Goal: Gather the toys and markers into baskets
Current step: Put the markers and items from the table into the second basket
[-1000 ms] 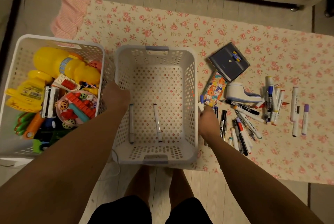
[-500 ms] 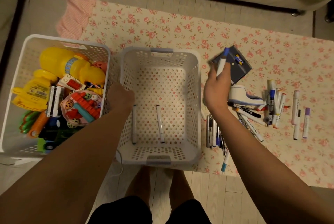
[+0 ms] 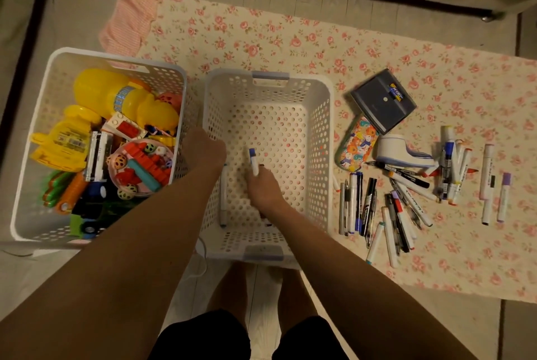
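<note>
My right hand (image 3: 263, 189) is down inside the middle white basket (image 3: 319, 138), holding a white marker with a blue cap (image 3: 253, 160). My left hand (image 3: 203, 150) grips the left rim of that basket. One marker (image 3: 223, 202) lies along the basket's left side; another is mostly hidden under my right hand. The left white basket (image 3: 35, 132) is full of toys, with a big yellow one (image 3: 116, 95) on top. Several loose markers (image 3: 392, 199) lie on the floral cloth to the right.
On the floral cloth (image 3: 290, 39) right of the basket lie a dark blue box (image 3: 380, 100), a patterned pencil case (image 3: 356, 144) and a white shoe-shaped toy (image 3: 398, 150). A pink cloth (image 3: 128, 19) lies at back left. My feet stand just before the middle basket.
My right hand picked a blue-capped marker from the cloth, lifted it, then carried it left and down into the middle basket. My left hand stayed on the rim.
</note>
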The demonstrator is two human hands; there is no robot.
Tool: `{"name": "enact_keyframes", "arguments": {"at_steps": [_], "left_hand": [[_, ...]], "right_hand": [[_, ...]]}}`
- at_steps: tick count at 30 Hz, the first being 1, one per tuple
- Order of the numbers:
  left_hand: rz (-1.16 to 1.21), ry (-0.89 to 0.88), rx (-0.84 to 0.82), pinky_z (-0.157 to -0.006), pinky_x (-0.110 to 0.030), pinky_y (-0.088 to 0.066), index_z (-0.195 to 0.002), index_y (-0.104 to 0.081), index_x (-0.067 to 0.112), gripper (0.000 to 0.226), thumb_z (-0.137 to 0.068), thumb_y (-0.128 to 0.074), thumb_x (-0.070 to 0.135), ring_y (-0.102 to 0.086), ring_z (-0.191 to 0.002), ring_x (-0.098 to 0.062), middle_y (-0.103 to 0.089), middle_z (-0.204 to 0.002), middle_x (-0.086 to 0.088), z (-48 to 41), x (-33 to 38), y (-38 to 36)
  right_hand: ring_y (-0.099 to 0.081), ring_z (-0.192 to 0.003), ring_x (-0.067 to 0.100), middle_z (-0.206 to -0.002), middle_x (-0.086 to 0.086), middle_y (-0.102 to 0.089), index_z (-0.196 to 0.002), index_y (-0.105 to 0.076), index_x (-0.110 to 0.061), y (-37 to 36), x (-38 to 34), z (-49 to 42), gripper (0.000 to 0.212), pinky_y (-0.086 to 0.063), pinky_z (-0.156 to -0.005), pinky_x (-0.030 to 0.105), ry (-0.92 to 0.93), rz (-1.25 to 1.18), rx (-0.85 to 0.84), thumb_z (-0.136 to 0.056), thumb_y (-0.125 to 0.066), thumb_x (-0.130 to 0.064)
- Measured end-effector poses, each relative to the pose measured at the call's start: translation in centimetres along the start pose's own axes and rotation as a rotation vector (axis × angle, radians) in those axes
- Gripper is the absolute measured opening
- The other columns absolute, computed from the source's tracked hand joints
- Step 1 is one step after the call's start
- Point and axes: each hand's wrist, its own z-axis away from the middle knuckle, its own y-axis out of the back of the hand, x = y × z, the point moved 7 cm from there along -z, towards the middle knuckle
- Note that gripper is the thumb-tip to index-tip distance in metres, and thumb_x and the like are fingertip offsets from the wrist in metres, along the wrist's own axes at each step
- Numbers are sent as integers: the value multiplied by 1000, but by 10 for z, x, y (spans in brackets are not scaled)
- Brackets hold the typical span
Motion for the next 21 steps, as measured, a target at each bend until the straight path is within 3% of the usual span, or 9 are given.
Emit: {"name": "enact_keyframes", "arguments": {"at_steps": [2,6,11,14,21], "left_hand": [[-6,3,4,-95,-42,-44,-129,-47,-3,43,-89,-50,13,-49,-122,-36,-50,-132,-20,-1,-1,-1],[-18,23,15,-88,-42,-47,-125,-51,-1,40,-88,-51,13,-53,-117,-36,-54,-127,-19,-3,-2,-2],[6,24,0,-92,-45,-50,-125,-51,-1,42,-86,-52,16,-53,-117,-36,-54,-127,-19,-6,-5,-5],[10,24,8,-88,-44,-51,-121,-53,-1,40,-85,-52,16,-55,-113,-35,-57,-123,-19,-5,-5,-4],[32,50,-3,-87,-47,-53,-120,-54,-5,41,-85,-53,14,-58,-109,-38,-58,-120,-23,-1,-3,-2]], "right_hand": [[-51,-67,15,-84,3,-53,-111,-51,-8,-15,16,-2,22,-56,-74,42,-80,46,-37,-100,-40,-24],[-54,-73,14,-95,4,-58,-120,-50,-9,-32,29,-2,27,-45,-59,26,-143,48,-52,-98,-44,-23],[-60,-92,23,-104,8,-62,-118,-51,-4,-45,34,-3,27,-52,-83,36,-141,177,-97,-97,-48,-22],[-60,-87,20,-106,11,-65,-117,-54,-6,-34,20,1,25,-50,-69,26,-74,204,-96,-98,-45,-19],[-53,-67,8,-83,-8,-57,-95,-56,-15,91,-70,30,13,-38,-56,15,370,59,353,-98,-43,-10]]}}
